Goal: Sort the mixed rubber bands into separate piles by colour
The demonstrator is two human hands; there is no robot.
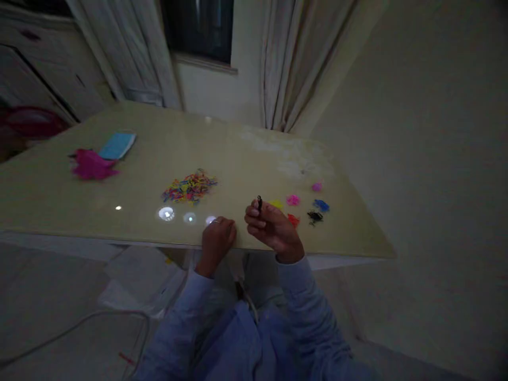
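My right hand (272, 227) is raised over the front of the table, with thumb and fingers pinched on a small black rubber band (259, 204). Its looped end sticks up above the fingertips. At the table's front edge rests my left hand (218, 238), its fingers curled under; whatever they hold, if anything, is hidden. Beyond it lies a mixed pile of colourful rubber bands (189, 187). Small single-colour heaps sit right of my right hand: a yellow heap (277, 203), a red heap (293, 220), a pink heap (292, 200), a blue heap (321, 205) and a black heap (315, 216).
Another pinkish heap (317, 187) lies farther back on the glossy table (238, 153). A bright pink crumpled item (93, 165) and a light blue flat item (118, 145) are at the left. Behind the table hang curtains (286, 63); a wall (416, 159) rises at the right.
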